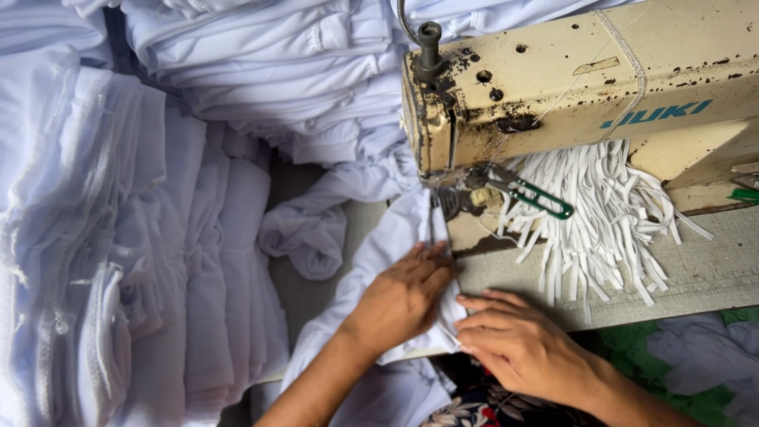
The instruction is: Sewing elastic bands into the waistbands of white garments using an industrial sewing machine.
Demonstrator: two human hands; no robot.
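A worn cream sewing machine [585,79] stands at the upper right, its needle and presser foot [443,202] over a strip of white cloth [379,253]. My left hand [399,296] lies flat on that cloth just below the foot, fingers pointing toward it. My right hand [514,336] presses the cloth's folded edge at the table's front edge, fingertips touching the fabric beside my left hand. Neither hand grips anything; both hold the cloth flat.
Piles of folded white garments [126,237] fill the left side and the back [277,63]. A bundle of white elastic strips [601,221] lies under the machine arm, with green-handled thread snips [538,196] on it. Green cloth [632,348] and more white fabric lie below the table at the right.
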